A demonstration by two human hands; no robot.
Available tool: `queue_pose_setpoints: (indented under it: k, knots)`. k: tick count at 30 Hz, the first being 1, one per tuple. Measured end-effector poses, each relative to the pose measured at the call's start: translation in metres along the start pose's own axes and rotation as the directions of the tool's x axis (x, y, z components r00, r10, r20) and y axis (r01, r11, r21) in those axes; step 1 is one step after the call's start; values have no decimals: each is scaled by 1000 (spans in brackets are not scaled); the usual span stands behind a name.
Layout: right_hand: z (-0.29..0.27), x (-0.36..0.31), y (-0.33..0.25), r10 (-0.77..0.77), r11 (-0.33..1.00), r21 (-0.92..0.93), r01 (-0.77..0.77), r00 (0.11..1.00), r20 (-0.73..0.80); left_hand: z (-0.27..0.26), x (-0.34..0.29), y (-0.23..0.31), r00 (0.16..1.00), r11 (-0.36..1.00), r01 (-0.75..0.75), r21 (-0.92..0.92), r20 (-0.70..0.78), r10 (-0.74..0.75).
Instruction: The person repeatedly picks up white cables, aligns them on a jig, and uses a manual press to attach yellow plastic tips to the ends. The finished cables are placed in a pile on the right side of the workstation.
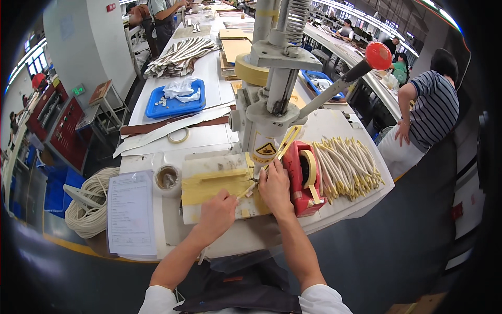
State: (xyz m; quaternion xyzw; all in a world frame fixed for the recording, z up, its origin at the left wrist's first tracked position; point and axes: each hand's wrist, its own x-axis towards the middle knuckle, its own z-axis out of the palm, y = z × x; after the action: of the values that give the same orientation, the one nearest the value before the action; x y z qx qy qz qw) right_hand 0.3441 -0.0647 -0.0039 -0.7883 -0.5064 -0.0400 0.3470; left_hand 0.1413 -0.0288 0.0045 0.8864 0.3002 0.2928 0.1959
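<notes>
- While the left hand [217,213] is curled into a loose fist at the front of the press [261,128], a short cord [247,191] slants out from beside its thumb and forefinger.
- Those fingers are closed and seem to pinch the cord's lower left end; the exact contact is hidden.
- The cord's upper right end reaches toward the press foot, close to the right hand [274,188].
- The right hand's fingers are bent, and a slim yellow two-legged tool [289,144] juts out beyond them; I cannot tell whether they grip it.
- The cord looks thin and pale yellow, too small to tell more.
- Under it is a pale base [191,215] partly covered in yellow tape [209,188].
- Right of the right hand stands a red tape dispenser [299,180], then a pile of white cords with yellow tips [348,167].
</notes>
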Motion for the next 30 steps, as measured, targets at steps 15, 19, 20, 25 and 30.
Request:
queue_pose_setpoints:
  k: [15,19,20,25,30]
  knots:
    - [-1,4,-5,-10,999,-47,13,998,66,13,7,-8,990,990,-139,-4,-18,139]
    - [2,11,0,21,998,-67,-15,994,103,17,12,-10,987,987,-162,4,0,162]
    - [2,11,1,16,998,-55,-11,994,104,16,12,-8,987,987,-162,6,6,162]
    - [4,17,7,27,999,-44,-21,991,133,15,11,-6,985,985,-173,-21,12,173]
    - [8,19,8,75,993,-103,-58,982,175,19,12,-8,987,987,-159,-20,15,159]
